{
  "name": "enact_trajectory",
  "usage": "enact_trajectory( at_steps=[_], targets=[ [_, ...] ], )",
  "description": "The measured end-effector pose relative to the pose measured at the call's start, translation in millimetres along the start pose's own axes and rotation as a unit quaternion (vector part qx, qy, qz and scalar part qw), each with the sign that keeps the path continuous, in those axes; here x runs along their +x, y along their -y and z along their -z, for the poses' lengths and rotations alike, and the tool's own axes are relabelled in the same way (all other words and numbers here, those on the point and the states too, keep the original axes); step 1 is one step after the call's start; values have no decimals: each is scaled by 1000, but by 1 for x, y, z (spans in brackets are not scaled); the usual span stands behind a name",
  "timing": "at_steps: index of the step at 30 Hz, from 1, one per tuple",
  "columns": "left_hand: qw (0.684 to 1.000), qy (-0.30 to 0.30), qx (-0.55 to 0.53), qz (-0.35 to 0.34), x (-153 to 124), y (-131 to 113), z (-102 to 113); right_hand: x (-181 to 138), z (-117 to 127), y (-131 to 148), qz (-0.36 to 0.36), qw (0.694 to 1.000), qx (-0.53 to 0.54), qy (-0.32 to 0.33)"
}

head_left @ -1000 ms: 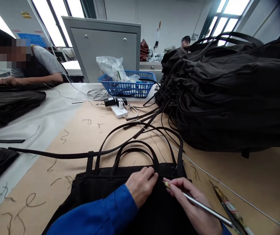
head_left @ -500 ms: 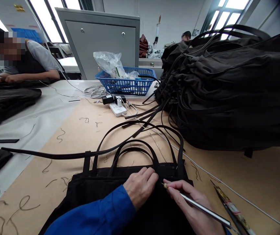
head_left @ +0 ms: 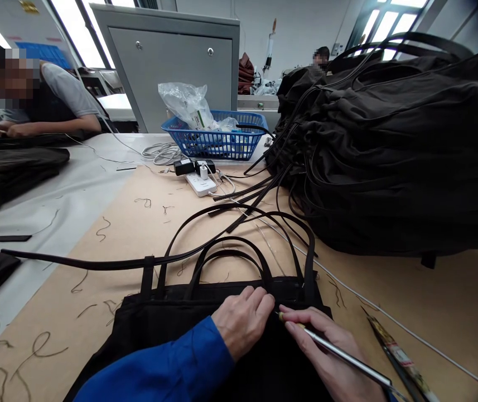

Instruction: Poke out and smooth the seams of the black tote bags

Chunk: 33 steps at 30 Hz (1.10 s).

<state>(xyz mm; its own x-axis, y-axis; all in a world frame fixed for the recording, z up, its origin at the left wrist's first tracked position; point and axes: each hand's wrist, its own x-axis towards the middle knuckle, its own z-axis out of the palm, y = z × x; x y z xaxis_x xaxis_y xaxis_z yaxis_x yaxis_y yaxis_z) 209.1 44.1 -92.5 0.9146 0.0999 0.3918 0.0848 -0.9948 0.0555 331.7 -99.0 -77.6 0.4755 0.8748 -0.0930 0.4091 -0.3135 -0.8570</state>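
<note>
Across the near part of the bench (head_left: pixel 113 234), below my camera, a black bag (head_left: pixel 155 321) lies spread under both hands, its handles (head_left: pixel 265 267) looping toward the far side. I have the right hand (head_left: pixel 326 343) in a closed grip on a silver tool (head_left: pixel 343 353), thumb and forefinger pinching it near the front as one holds a pen. Its shaft slants up and leftward from the lower right, the pale tip just beside the left fingers. That hand reaches in from the right, thumb side showing to me.

On the bag's upper band rests the left hand (head_left: pixel 244 319), back upward, fingers curled down; I cannot tell whether that grip pinches the cloth or merely presses it. A blue sleeve (head_left: pixel 172 365) brings this arm in from the lower left. To the right of the right hand, I see a slender pointed implement (head_left: pixel 397 354) lying apart from it.
</note>
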Motion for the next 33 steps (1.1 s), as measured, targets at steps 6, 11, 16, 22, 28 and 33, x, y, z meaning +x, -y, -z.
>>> enact_trajectory(
  at_steps=[6,11,16,22,28,33],
  targets=[
    [1000,11,-5,3,0,0,0,0,0,0,9,1000,-1,-2],
    [1000,10,-1,2,-1,0,-2,0,0,2,14,1000,-3,-15],
    [1000,28,-8,2,0,-1,3,0,-1,4,12,1000,4,-19],
    [999,35,-15,5,0,0,6,0,-2,4,18,1000,-5,-23],
    [999,-2,-41,12,-1,-3,0,1,-1,3,20,999,-8,-26],
    [996,-42,-60,55,1,10,6,-2,-1,5,-6,1000,9,-24]
  ],
)
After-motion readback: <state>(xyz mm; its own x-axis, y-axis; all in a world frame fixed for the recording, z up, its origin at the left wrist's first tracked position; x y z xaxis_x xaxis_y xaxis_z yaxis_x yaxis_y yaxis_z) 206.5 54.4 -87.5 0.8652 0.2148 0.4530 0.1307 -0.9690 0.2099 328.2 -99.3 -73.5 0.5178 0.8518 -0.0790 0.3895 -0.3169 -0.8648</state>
